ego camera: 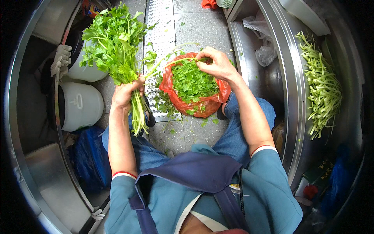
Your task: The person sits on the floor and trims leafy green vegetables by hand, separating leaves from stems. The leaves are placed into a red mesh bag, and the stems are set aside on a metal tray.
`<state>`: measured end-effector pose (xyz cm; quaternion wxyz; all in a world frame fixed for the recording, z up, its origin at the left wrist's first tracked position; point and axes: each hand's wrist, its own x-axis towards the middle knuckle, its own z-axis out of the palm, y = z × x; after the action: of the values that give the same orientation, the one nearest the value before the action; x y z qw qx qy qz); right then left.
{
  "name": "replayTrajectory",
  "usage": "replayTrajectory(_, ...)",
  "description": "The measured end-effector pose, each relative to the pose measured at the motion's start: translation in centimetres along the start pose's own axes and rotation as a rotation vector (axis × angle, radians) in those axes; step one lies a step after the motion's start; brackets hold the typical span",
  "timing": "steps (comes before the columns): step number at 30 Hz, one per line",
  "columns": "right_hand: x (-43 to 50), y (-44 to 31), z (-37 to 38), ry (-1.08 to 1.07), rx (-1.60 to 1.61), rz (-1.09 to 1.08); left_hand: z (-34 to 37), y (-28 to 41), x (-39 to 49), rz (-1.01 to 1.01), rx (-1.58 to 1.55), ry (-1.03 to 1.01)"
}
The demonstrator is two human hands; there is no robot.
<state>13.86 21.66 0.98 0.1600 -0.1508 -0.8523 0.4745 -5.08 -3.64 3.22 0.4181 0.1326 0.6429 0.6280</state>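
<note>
My left hand [127, 93] grips a leafy bunch of celery [117, 44] round its stems, leaves up and cut stalks hanging below the fist. One thin stalk [175, 61] slants out from the bunch, and my right hand [215, 63] pinches its far end between thumb and fingers. Beneath my right hand, on the floor between my feet, stands an open red plastic bag [201, 108]. Loose green leaves [194, 82] fill it nearly to the rim. More leafy sprigs [165, 102] lie against the bag's left side.
A perforated metal drain cover [160, 29] runs along the tiled floor [201, 26]. White plastic barrels [81, 106] stand at left, near a hanging glove [60, 60]. On the steel counter [315, 158] at right lies a heap of stripped stalks [323, 87]. A clear plastic bag [266, 54] sits below.
</note>
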Motion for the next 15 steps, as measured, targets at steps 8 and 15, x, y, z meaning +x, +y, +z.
replayTrajectory(8, -0.01, 0.28, -0.23, -0.105, 0.257, 0.158, -0.6, 0.24, -0.11, 0.004, 0.027, -0.02)
replayTrajectory(15, -0.15, 0.15, 0.11, 0.082, -0.008, -0.002, -0.22, 0.47, -0.55, -0.01, 0.245, -0.003)
